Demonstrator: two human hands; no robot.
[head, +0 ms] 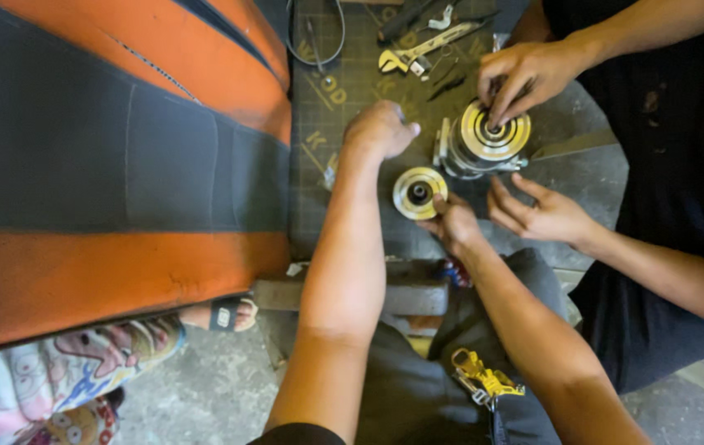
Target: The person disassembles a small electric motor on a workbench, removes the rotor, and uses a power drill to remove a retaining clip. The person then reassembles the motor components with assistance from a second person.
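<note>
Pulley disc, centre frame on the mat, being gripped by right hand; left hand resting fisted, empty; next likely calling for careful alignment onto the co-worker's compressor.

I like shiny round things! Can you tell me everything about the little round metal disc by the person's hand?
The round disc looks like shiny metal, silvery with a yellowish gleam, with ringed grooves and a dark hole in its middle. It lies flat on the dark cutting mat, just left of a bigger metal part with a ringed pulley face. The person's right hand touches its lower right edge; their left hand rests above it, apart. A co-worker's hand works on the bigger part.
</note>
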